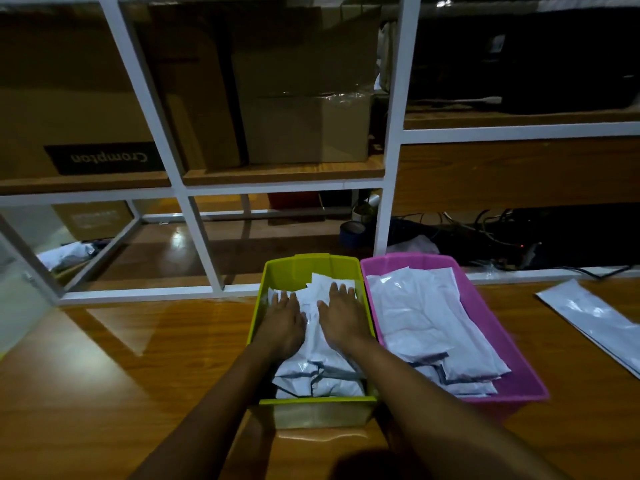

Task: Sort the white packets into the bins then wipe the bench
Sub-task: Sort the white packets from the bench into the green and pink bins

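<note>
Hands, left hand (284, 318) and right hand (341, 315), press flat, fingers spread, gripping nothing, on packets (313, 375) in the green bin (311, 410) at lower centre; these look light, soft, slippery, best pinched by an edge.

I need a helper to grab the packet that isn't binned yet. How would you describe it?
On the wooden bench, look right of the pink bin. The loose white packet lies flat near the frame's right edge, the only one outside a bin.
</note>
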The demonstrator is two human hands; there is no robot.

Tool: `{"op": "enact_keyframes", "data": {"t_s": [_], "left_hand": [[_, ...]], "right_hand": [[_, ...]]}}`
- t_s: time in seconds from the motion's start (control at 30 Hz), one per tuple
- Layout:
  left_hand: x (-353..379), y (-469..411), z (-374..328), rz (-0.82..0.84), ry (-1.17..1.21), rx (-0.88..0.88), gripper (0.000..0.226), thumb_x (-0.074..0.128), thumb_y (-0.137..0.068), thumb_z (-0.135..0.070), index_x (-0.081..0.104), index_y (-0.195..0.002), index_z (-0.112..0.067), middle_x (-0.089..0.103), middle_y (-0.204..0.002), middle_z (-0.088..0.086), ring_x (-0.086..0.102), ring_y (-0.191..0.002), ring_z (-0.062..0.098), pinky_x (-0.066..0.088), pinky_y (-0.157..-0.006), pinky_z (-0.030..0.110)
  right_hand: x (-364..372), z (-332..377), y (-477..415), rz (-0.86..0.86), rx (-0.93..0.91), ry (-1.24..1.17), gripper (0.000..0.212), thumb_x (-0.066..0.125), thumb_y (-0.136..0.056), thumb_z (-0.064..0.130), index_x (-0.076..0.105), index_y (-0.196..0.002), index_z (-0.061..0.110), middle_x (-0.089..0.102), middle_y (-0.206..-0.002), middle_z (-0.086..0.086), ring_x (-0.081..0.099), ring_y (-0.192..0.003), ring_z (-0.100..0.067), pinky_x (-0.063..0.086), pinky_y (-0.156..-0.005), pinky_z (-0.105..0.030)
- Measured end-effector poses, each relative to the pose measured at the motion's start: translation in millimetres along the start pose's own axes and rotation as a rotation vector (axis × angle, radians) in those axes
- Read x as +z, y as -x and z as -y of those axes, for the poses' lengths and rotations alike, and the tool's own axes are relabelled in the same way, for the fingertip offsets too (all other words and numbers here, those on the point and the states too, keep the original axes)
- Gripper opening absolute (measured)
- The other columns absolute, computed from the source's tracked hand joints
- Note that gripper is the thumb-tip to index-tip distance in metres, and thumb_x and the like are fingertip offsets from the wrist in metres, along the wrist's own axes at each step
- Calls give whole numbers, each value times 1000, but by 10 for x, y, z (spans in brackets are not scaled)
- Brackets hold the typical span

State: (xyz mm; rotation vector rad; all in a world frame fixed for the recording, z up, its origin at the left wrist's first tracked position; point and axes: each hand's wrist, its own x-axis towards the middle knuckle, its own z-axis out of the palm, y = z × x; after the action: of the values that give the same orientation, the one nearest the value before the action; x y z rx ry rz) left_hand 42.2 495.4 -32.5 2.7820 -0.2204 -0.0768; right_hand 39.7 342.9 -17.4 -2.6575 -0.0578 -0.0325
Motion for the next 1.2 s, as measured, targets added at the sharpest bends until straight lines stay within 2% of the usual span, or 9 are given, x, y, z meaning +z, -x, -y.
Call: {"op": "enact_keyframes", "data": {"t_s": [0.13,0.27,0.37,0.43,0.57,0.8,0.93,1.07,1.2], "left_hand": [[-382,113,-245,-202,159,-9,52,37,-103,-26,28,-149,-6,15,-159,17,6,-149,32,13,-119,40],[-629,492,-698,-413,254,62,51,40,-102,-29,30,-150,-13,14,-161,5,4,-149,20,20,-119,43],[-617,917,-1243,-523,327,139,50,43,-102,-31,31,-149,-19,12,-158,-8,3,-146,7,15,-117,27],[-506,1162,-1605,-553,361,197,51,43,-101,-36,31,-149,-20,15,-158,-8,3,-147,6,16,-115,23],[-172,1499,-2253,-534,374,294,56,40,-96,-40,34,-148,-19,19,-159,-4,6,-148,6,9,-114,12],[651,1865,-3316,-451,488,388,53,43,-98,-36,40,-145,-13,25,-158,2,13,-148,11,14,-116,15],[967,1789,-3810,-363,507,406,54,44,-96,-36,39,-146,-15,24,-158,1,15,-148,11,9,-111,5],[1255,1472,-4183,-280,499,398,53,44,-100,-38,33,-149,-21,14,-161,-3,8,-148,11,14,-113,22],[1537,947,-4508,-206,493,369,52,48,-100,-30,34,-148,-16,16,-161,5,10,-149,20,18,-117,37]], "right_hand": [[-478,55,163,-113,-76,-206,61,45,-99,33,22,-152,11,22,-159,-11,16,-148,-25,22,-117,-37],[-956,-137,611,-289,-172,-280,61,51,-97,31,26,-151,16,28,-158,-5,24,-146,-19,28,-114,-33],[-1249,-450,1091,-370,-209,-316,61,52,-97,31,26,-151,19,29,-157,1,24,-145,-13,27,-116,-29],[-1397,-737,1439,-418,-218,-303,60,53,-97,30,28,-150,18,31,-156,1,24,-145,-13,26,-116,-28],[-1654,-1345,2102,-479,-197,-231,61,46,-94,38,29,-150,18,31,-156,1,24,-145,-12,29,-114,-27],[-1967,-2407,2923,-543,-69,-228,61,46,-93,38,33,-149,16,30,-157,-2,23,-146,-14,30,-112,-28],[-2135,-2936,3078,-550,15,-223,60,45,-93,39,34,-148,18,31,-156,0,26,-144,-13,35,-111,-34],[-2285,-3485,2970,-544,107,-206,57,48,-97,36,33,-149,19,29,-157,1,26,-144,-14,36,-111,-35],[-2384,-4045,2635,-511,180,-199,52,51,-98,30,37,-147,17,30,-157,-1,25,-145,-18,37,-111,-41]]}}
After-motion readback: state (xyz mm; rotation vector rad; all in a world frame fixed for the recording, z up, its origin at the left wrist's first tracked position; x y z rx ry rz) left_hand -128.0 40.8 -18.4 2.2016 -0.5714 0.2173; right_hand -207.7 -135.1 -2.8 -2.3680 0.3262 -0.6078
